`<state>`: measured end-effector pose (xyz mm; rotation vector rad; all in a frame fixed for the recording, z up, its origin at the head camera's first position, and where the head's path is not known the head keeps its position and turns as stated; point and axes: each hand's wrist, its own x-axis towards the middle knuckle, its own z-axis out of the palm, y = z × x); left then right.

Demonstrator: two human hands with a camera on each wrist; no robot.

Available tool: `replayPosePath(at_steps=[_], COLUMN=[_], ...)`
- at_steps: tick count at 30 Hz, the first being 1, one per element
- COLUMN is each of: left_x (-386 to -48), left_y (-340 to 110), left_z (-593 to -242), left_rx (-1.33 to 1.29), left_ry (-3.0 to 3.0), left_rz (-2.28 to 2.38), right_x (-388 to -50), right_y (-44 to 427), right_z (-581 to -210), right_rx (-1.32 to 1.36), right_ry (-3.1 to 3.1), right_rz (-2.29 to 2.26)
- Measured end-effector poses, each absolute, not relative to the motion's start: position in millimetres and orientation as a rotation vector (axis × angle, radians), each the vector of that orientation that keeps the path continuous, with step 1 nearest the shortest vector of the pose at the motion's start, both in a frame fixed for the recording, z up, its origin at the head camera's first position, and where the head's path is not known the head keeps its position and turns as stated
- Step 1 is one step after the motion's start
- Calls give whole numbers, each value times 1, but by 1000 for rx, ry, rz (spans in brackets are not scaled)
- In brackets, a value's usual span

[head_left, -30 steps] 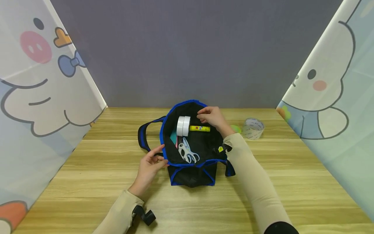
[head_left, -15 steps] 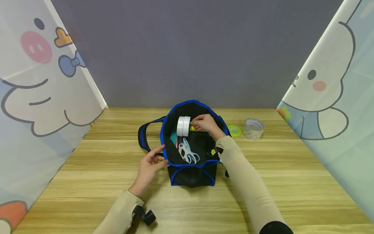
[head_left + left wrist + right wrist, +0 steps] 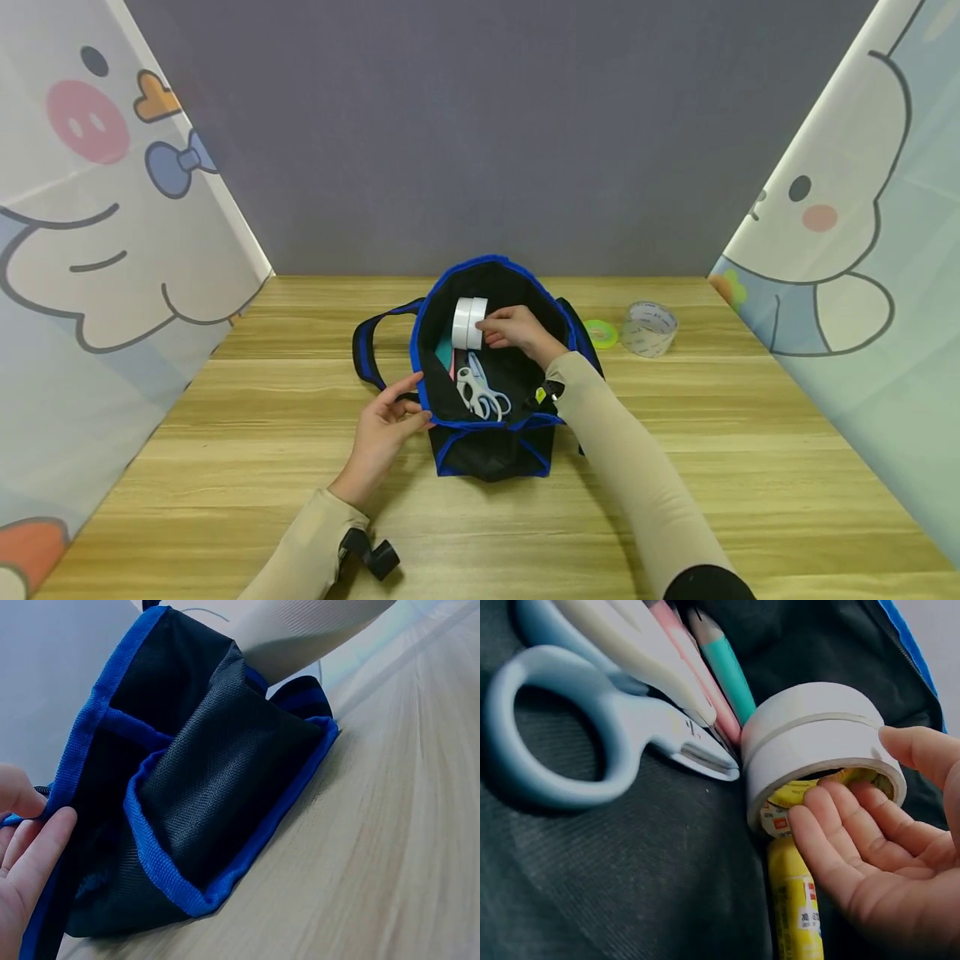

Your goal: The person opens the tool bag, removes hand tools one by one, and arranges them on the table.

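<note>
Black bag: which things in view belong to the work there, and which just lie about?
Likely belonging: black bag, pinched by left fingers; white tape rolls, gripped by right fingers.

Likely just lying about: clear tape roll, green roll on the table; scissors, yellow stick inside the bag.

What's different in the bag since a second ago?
The right hand moved left inside the bag and now holds the white tape, thumb outside, fingers in the ring. The left hand still holds the bag's rim; the scissors and clear tape roll stayed put.
</note>
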<state>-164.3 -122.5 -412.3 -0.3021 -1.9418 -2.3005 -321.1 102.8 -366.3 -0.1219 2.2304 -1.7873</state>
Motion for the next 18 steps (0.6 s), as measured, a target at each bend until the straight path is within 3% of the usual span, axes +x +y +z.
replayPosePath(at_steps=[18], left_x=[-166], left_y=[-124], left_z=[-414], left_rx=[-302], left_ry=[-1935], left_rz=[-2306], right_x=[-321], right_y=[97], right_z=[-368], right_rx=[-62], right_ry=[2120], right_rz=[-1938])
